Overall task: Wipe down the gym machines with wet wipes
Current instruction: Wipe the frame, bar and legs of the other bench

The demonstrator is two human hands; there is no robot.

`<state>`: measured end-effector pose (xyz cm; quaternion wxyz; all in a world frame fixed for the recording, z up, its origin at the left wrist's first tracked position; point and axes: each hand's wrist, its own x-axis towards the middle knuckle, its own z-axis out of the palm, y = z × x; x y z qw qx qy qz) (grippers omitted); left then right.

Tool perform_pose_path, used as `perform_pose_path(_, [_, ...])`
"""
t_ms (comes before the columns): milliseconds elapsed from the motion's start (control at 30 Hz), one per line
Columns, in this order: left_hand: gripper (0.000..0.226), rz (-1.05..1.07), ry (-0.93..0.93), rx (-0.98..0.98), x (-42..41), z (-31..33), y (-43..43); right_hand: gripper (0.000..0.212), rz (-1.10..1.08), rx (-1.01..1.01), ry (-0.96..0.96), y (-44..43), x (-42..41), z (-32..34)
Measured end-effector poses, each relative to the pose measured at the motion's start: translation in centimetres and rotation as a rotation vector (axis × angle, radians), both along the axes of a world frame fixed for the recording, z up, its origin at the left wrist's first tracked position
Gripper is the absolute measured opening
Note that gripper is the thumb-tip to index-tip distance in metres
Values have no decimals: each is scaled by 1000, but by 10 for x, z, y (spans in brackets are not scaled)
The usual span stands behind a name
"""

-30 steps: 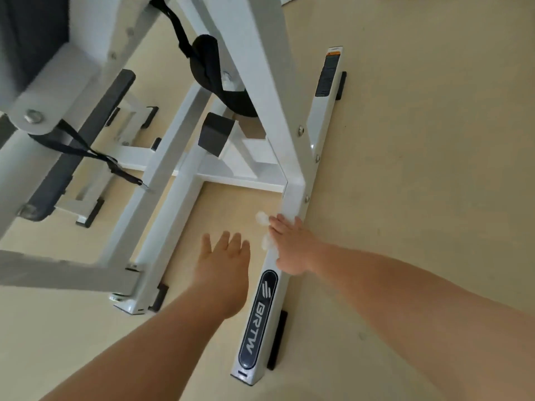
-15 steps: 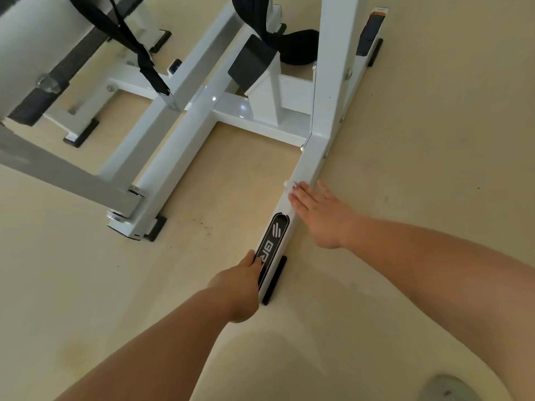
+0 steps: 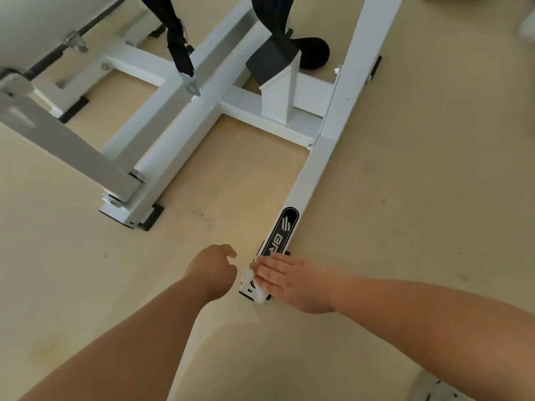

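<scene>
Change: the right hand [image 3: 285, 280] has been drawn down the white square-tube steel base rail [image 3: 315, 180] from near the upright joint to its near end. The left hand [image 3: 212, 270], earlier touching the rail by the black oval logo badge [image 3: 285, 230], has been taken off.
Wipe: a crumpled white wet wipe [image 3: 251, 275] is pinned under the right fingers on the rail's end, just below the badge.
Right grip: the fingers are laid flat and straight, and the wipe is pressed rather than clasped.
Left grip: the fingers are loosely curled and nothing is held. The hand is kept just left of the rail, apart from it.
Axis: the rail's length runs away from the person, up and to the right. The unwiped length is judged to lie beyond the right hand, which is the nearer one.
</scene>
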<state>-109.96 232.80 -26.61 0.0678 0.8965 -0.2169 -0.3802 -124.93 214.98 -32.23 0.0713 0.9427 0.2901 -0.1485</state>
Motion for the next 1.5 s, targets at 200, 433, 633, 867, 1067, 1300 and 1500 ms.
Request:
perform_pose_path(200, [41,115,21,-166,11,12,-19,8,79,143,-25,14,33,8])
perform_pose_path(433, [28,436,205,-512,15,46,-62,17,-520,329,188,-26,68,87])
perform_pose_path(633, [32,535,517,-721,16,99,-112,32,-1297,987,36,-80,77,163])
perform_pose_path(867, [5,484,443,-888,24,108,-134,34,-1512,1369,-33,-99,67,178])
perform_pose_path(1067, [28,498,598,-853,33,111,-115,16,-1623,1508,-134,-88,96,170])
perform_pose_path(1300, [5,644,393,-881,61,104,-74,11,-1549,1577,-62,-37,147,157])
perform_pose_path(1500, [8,867,282,-972,92,102,-35,16,-1626,1681,-108,-13,174,165])
